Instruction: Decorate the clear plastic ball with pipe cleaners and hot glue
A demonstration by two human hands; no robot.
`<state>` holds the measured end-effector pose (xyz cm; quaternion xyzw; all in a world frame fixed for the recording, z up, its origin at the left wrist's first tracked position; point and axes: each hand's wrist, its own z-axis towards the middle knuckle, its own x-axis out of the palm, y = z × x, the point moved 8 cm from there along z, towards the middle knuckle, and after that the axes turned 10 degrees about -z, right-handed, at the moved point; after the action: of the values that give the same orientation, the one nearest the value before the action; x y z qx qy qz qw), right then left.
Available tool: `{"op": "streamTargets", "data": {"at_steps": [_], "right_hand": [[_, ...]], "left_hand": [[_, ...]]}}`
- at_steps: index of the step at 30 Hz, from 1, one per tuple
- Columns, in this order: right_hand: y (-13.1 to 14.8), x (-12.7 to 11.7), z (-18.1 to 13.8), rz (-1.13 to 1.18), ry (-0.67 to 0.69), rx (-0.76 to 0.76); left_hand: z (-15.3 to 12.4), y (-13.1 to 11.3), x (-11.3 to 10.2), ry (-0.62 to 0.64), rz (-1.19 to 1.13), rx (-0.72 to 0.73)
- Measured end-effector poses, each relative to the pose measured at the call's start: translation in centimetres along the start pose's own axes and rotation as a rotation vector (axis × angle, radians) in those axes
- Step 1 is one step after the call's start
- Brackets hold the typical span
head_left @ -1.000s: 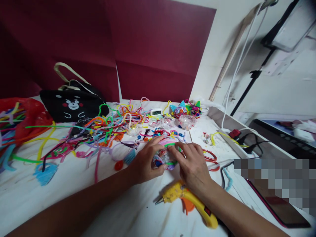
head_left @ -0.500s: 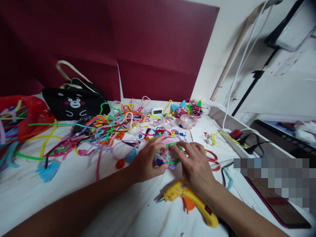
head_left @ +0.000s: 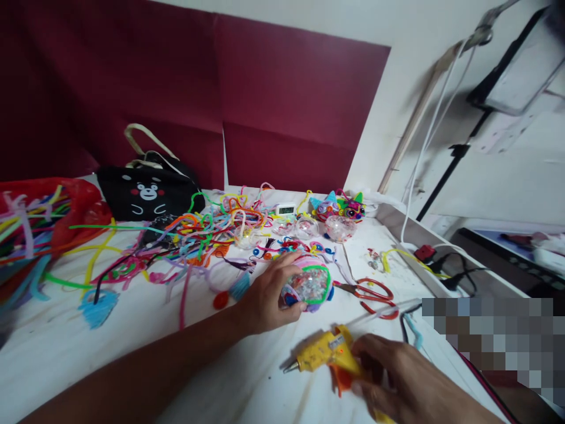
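The person's left hand (head_left: 270, 292) is holding a clear, green-trimmed ornament (head_left: 310, 285) mid-view, its grip wrapping the nine o'clock side. At the ornament's five o'clock, the right hand (head_left: 397, 370) is overlapping a yellow glue gun (head_left: 324, 351), though whether that grip is closed cannot be told.

Bare left grip (head_left: 267, 297), bare right grip (head_left: 404, 368), slim uncovered forearms (head_left: 176, 350)

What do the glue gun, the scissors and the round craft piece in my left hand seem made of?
Glue gun: probably hard plastic, a smooth yellow body; silvery nozzle looks metal. Scissors: likely metal blades, dull grey; smooth red handles, perhaps plastic. Craft piece: probably clear plastic, its shell see-through with bright glints.
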<state>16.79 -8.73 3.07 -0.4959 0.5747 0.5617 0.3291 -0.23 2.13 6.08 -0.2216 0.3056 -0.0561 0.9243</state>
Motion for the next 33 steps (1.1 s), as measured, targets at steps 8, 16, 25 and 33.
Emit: {"op": "streamTargets", "data": {"at_steps": [8,16,25,33], "right_hand": [[-0.5,1.9,1.0,0.017,0.093,0.142],[-1.4,2.6,1.0,0.429,0.172,0.115],[-0.8,-2.8,-1.2,0.608,-0.059,0.031],[-2.3,-7.2,-2.6,0.690,-0.721,0.116]], "left_hand": [[-0.1,0.2,-0.1,0.007,0.007,-0.011],[0.0,0.1,-0.2,0.003,0.006,-0.007],[-0.2,0.5,-0.1,-0.013,-0.017,0.014],[-0.1,0.3,-0.2,-0.007,0.002,0.008]]}}
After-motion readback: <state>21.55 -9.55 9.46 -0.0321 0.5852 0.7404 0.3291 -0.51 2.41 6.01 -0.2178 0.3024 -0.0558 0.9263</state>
